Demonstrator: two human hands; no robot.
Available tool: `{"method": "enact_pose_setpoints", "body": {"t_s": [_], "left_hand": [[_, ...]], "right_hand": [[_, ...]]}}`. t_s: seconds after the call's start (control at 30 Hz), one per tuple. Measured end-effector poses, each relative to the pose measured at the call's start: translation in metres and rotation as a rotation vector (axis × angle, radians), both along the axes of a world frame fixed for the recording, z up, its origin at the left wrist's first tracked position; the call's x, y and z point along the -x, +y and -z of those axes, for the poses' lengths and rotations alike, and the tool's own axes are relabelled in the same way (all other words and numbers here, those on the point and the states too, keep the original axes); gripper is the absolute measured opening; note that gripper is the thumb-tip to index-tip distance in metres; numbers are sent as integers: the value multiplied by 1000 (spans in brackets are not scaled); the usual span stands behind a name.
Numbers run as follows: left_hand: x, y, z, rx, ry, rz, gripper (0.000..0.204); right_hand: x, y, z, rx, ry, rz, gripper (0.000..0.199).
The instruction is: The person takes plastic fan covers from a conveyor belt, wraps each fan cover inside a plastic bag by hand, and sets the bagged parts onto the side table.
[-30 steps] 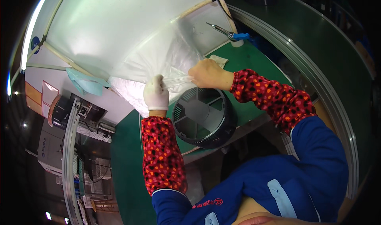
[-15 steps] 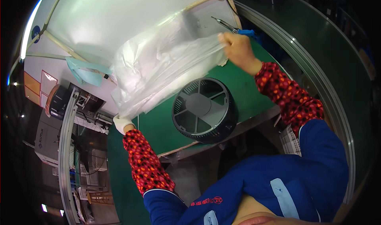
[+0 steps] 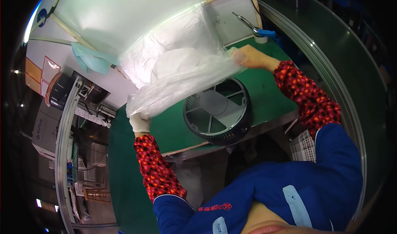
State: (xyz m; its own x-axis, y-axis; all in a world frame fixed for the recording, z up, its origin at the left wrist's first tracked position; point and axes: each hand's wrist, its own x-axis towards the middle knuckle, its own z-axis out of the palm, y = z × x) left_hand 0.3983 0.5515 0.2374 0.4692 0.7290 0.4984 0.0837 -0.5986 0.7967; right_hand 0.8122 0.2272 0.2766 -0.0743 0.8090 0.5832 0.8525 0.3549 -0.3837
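A thin, clear plastic bag (image 3: 182,75) is stretched between my two hands over the green table. My left hand (image 3: 140,122), in a white glove, is closed on its near left edge. At the right edge, my bare right hand (image 3: 249,57) grips the film, its fingertips slightly blurred. Just below the bag stands a round black plastic housing (image 3: 215,114) with a spoked, slotted top and a grey centre disc. The bag's near edge overlaps the housing's far rim.
A screwdriver with a blue part (image 3: 254,26) leans at the far right of the green table (image 3: 264,97). A metal rail (image 3: 306,40) runs along the right. Pale green plastic (image 3: 91,58) hangs at the left, near a machine (image 3: 89,95). A white basket (image 3: 303,146) stands below.
The bag's near edge has come down over the housing's far rim. My left hand has moved slightly right, and my right hand lower and a little right.
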Motion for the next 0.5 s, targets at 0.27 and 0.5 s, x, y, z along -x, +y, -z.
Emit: {"method": "enact_pose_setpoints", "body": {"t_s": [0.27,0.5], "left_hand": [[-58,-13,45,-566,621,-65,35],[-111,-60,77,-132,523,405,48]], "right_hand": [[-6,30,49,68,-165,125,27],[-34,56,112,281,-171,413,42]]}}
